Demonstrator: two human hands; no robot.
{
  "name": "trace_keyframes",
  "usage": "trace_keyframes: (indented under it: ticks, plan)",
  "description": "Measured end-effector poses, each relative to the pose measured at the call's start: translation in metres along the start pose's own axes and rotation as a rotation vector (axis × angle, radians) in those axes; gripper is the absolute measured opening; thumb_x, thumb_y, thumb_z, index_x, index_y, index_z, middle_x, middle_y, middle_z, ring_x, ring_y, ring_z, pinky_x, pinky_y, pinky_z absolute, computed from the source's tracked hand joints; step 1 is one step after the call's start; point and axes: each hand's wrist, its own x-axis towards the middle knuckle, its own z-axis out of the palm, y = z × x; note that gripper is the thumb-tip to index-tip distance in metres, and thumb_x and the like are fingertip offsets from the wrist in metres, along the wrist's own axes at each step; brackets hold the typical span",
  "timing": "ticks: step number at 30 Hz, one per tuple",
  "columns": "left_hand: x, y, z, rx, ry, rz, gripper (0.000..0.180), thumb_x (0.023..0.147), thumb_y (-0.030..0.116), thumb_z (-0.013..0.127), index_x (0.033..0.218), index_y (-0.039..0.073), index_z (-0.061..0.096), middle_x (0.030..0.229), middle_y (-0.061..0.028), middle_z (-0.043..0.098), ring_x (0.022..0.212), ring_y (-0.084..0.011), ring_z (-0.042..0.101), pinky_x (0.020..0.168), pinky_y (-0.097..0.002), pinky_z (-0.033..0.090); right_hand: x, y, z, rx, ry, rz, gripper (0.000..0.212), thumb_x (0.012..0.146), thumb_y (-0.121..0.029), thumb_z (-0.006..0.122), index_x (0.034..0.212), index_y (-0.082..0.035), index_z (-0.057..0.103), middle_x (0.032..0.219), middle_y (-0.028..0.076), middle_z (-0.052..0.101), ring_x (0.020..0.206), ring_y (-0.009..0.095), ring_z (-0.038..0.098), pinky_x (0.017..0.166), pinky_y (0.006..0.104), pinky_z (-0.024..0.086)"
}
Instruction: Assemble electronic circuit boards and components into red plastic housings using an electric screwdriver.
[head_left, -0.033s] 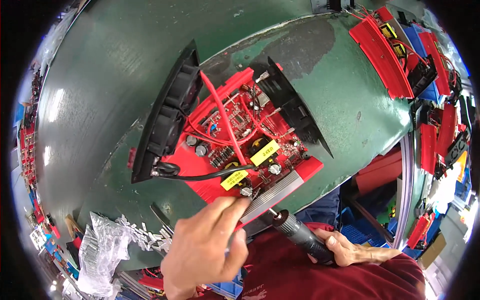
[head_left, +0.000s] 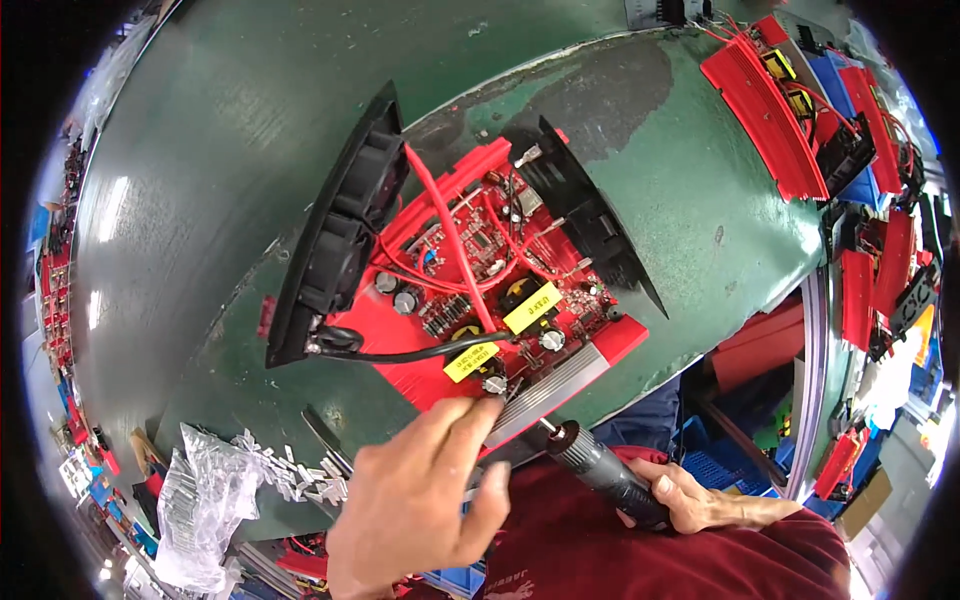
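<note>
An open red metal housing (head_left: pixel 400 368) lies on the green bench, with a red circuit board (head_left: pixel 475 235) inside. A black end panel with two fans (head_left: pixel 340 230) leans at its left; another black end panel (head_left: pixel 600 220) stands at its right. My left hand (head_left: pixel 420 490) reaches to the housing's near edge. Its fingers stretch out, thumb apart, fingertips beside a capacitor (head_left: pixel 494 384) and a silver-grey metal strip (head_left: pixel 550 395). Whether they touch anything small there is hidden. My right hand (head_left: pixel 690 497) grips a black electric screwdriver (head_left: pixel 605 470), its bit pointing up-left near the strip.
A clear plastic bag (head_left: pixel 205 510) lies at the lower left beside a heap of small pale pieces (head_left: pixel 300 475). More red housings (head_left: pixel 765 120) are stacked at the upper right, some by blue bins (head_left: pixel 865 185). A thick black cable (head_left: pixel 410 353) crosses the board.
My left thumb has moved up and to the right, away from the palm. The housing appears shifted very slightly right. The right hand with the screwdriver looks unmoved.
</note>
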Motion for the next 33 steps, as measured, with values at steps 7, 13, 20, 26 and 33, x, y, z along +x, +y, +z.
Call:
trace_keyframes:
  ticks: [7,13,20,26,33]
  plan:
    - [-0.008,0.001,0.018,-0.051,0.219,-0.051,0.044,0.075,0.010,0.084,0.114,0.003,0.065,0.097,-0.0129,0.068,0.075,-0.0278,0.070,0.062,-0.0349,0.055,0.009,-0.006,-0.013,0.122,-0.208,0.051,0.063,0.102,-0.053,0.047,0.141,-0.004,0.046,0.086,0.002,0.061,0.068,0.008,0.050,0.060,0.0234,0.039]
    - [-0.006,0.014,0.019,0.017,0.197,-0.105,0.038,0.078,0.005,0.080,0.112,0.002,0.065,0.099,-0.0119,0.066,0.076,-0.0291,0.069,0.063,-0.0363,0.054,0.020,0.026,-0.005,1.164,-0.660,0.130,0.085,0.092,-0.053,0.059,0.145,0.010,0.038,0.076,0.006,0.058,0.062,0.015,0.050,0.061,0.0271,0.038]
    - [-0.004,0.015,0.022,0.057,0.202,-0.102,0.036,0.081,0.003,0.077,0.114,0.001,0.063,0.101,-0.0129,0.064,0.079,-0.0325,0.068,0.064,-0.0384,0.053,0.006,0.006,0.006,0.138,-0.062,0.069,0.081,0.100,-0.070,0.025,0.131,0.000,0.052,0.092,0.005,0.063,0.080,0.012,0.057,0.070,0.0271,0.044]
    - [-0.004,0.018,0.019,0.086,0.154,-0.109,0.036,0.081,0.004,0.077,0.114,-0.001,0.063,0.100,-0.0139,0.064,0.079,-0.0326,0.068,0.064,-0.0390,0.053,0.006,0.006,-0.004,0.159,-0.094,0.024,0.067,0.103,-0.060,0.036,0.128,-0.001,0.054,0.093,0.005,0.064,0.082,0.015,0.059,0.074,0.0297,0.046]
    - [-0.004,0.022,0.016,0.202,0.158,-0.090,0.035,0.088,0.009,0.072,0.120,0.002,0.060,0.108,-0.0114,0.061,0.087,-0.0306,0.067,0.071,-0.0365,0.055,0.012,-0.004,-0.018,-0.283,-0.139,0.019,0.050,0.094,-0.036,0.072,0.124,-0.002,0.051,0.093,0.008,0.064,0.080,0.017,0.061,0.071,0.0335,0.049]
